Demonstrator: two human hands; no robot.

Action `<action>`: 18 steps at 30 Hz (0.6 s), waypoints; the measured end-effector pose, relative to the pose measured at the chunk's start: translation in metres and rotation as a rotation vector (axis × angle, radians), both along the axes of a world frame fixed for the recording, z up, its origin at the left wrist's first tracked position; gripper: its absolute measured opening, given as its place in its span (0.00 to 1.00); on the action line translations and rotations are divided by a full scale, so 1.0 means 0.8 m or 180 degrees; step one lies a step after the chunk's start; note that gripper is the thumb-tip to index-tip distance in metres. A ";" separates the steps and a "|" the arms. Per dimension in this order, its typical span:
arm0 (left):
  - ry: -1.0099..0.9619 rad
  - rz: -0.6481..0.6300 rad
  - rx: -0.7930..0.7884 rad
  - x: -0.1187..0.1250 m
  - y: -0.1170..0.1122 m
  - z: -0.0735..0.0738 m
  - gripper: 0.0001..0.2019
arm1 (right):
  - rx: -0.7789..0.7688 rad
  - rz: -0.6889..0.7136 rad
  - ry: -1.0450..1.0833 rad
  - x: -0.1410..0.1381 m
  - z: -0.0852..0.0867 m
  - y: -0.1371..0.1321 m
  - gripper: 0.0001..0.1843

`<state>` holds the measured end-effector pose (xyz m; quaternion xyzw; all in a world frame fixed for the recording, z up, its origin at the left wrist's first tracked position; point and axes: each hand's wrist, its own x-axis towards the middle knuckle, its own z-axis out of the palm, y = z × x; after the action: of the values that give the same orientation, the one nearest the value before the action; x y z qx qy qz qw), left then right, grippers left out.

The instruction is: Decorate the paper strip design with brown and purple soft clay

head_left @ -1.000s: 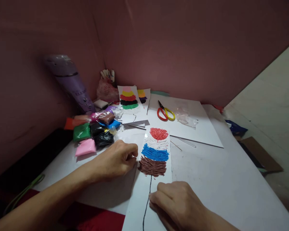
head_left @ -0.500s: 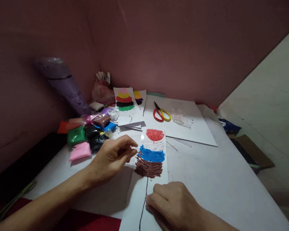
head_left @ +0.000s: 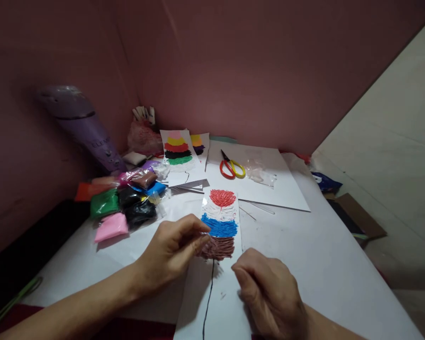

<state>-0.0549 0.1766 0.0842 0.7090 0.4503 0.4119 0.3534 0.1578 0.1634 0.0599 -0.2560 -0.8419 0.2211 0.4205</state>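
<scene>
Paper strip [head_left: 220,289] has red, white, blue and brown clay stripes over a black stem. Left hand [head_left: 170,252] is pinched shut at the brown edge, and right hand [head_left: 269,293] is curled, resting on its lower right.

Purple bottle [head_left: 87,134] bears partly legible lettering "ELE"

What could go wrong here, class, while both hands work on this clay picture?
1. The left hand pinches at the edge of the brown band; a slip might smear it into the blue band just above.
2. The right hand rests on the paper strip; if it lifts, the strip may shift.
</scene>
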 end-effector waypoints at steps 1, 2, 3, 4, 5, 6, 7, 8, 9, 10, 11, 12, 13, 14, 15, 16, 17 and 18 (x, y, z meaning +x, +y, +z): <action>0.0070 -0.0077 0.0246 0.001 -0.002 -0.001 0.04 | -0.0055 -0.0092 0.0098 0.001 0.002 -0.001 0.09; 0.0133 -0.0168 0.0527 0.002 -0.004 -0.002 0.05 | -0.0087 -0.0177 0.0180 0.003 0.003 -0.002 0.09; 0.0190 -0.0264 0.0815 0.002 -0.006 -0.003 0.07 | -0.0091 -0.0258 0.0264 0.004 0.003 -0.003 0.10; 0.0226 -0.0340 0.1083 0.003 -0.008 -0.005 0.10 | -0.0067 -0.0345 0.0352 0.006 0.004 -0.004 0.10; 0.0238 -0.0390 0.1316 0.004 -0.010 -0.006 0.12 | -0.0034 -0.0429 0.0420 0.008 0.004 -0.005 0.10; 0.0249 -0.0407 0.1486 0.005 -0.013 -0.008 0.14 | 0.0024 -0.0490 0.0456 0.009 0.005 -0.006 0.11; 0.0268 -0.0377 0.1595 0.007 -0.016 -0.009 0.15 | 0.0090 -0.0517 0.0450 0.010 0.005 -0.007 0.10; 0.0299 -0.0305 0.1654 0.009 -0.019 -0.009 0.14 | 0.0145 -0.0490 0.0418 0.009 0.006 -0.009 0.10; 0.0336 -0.0221 0.1661 0.011 -0.023 -0.008 0.13 | 0.0199 -0.0400 0.0373 0.008 0.006 -0.010 0.10; 0.0371 -0.0157 0.1612 0.014 -0.027 -0.007 0.09 | 0.0252 -0.0261 0.0297 0.007 0.006 -0.011 0.13; 0.0402 -0.0136 0.1537 0.017 -0.031 -0.005 0.05 | 0.0300 -0.0100 0.0227 0.004 0.006 -0.013 0.16; 0.0401 -0.0164 0.1412 0.019 -0.036 -0.003 0.03 | 0.0366 0.0066 0.0156 0.002 0.006 -0.014 0.19; 0.0379 -0.0227 0.1294 0.021 -0.040 -0.001 0.04 | 0.0372 0.0172 0.0139 0.000 0.005 -0.015 0.20; 0.0377 -0.0258 0.1203 0.021 -0.043 0.001 0.06 | 0.0396 0.0237 0.0152 -0.001 0.005 -0.016 0.19; 0.0394 -0.0281 0.1152 0.021 -0.046 0.002 0.08 | 0.0433 0.0269 0.0165 -0.002 0.004 -0.016 0.19; 0.0429 -0.0288 0.1145 0.020 -0.049 0.003 0.09 | 0.0462 0.0313 0.0111 -0.002 0.002 -0.017 0.18; 0.0458 -0.0303 0.1173 0.019 -0.051 0.005 0.10 | 0.0443 0.0364 0.0001 -0.001 0.000 -0.017 0.17; 0.0497 -0.0362 0.1194 0.017 -0.053 0.007 0.12 | 0.0394 0.0423 -0.0119 0.000 -0.004 -0.018 0.17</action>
<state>-0.0413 0.1345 0.0899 0.8164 0.3510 0.4116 0.2019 0.1580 0.1493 0.0571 -0.1772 -0.8768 0.1913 0.4041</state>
